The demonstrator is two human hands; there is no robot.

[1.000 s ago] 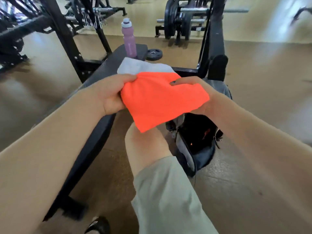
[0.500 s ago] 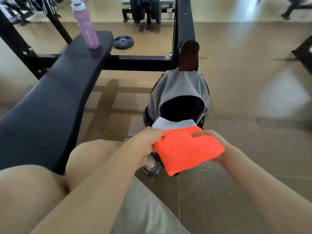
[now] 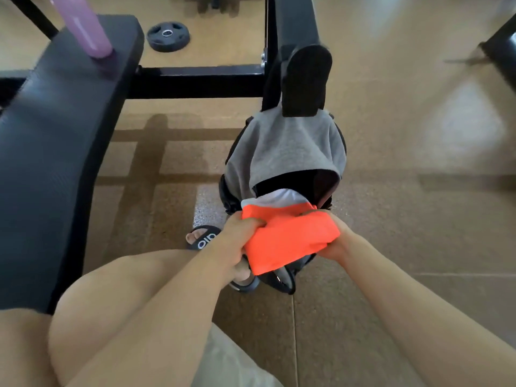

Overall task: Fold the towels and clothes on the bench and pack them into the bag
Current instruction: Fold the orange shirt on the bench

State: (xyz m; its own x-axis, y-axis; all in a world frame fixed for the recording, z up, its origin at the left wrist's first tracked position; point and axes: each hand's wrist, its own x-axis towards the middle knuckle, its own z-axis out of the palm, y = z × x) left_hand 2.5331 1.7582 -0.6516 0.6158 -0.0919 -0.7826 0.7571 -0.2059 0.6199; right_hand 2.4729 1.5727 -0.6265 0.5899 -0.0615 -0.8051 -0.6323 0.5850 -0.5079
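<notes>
A folded orange cloth (image 3: 287, 238) lies on top of a folded white towel (image 3: 275, 199). My left hand (image 3: 237, 237) grips the stack's left edge and my right hand (image 3: 333, 238) grips its right edge. The front of the stack sits at the dark mouth of the grey and black bag (image 3: 282, 152), which stands on the floor against a black rack post. The white towel's front edge reaches into the opening. The black bench (image 3: 55, 129) runs along the left.
A pink bottle (image 3: 83, 26) stands at the far end of the bench. A black weight plate (image 3: 168, 36) lies on the floor behind the rack's crossbar (image 3: 201, 79). My knees and a sandalled foot (image 3: 205, 237) are between the bench and the bag.
Both hands have carried the folded stack from above the bench down and right to the bag's mouth. The stack's front edge is now entering the opening.
</notes>
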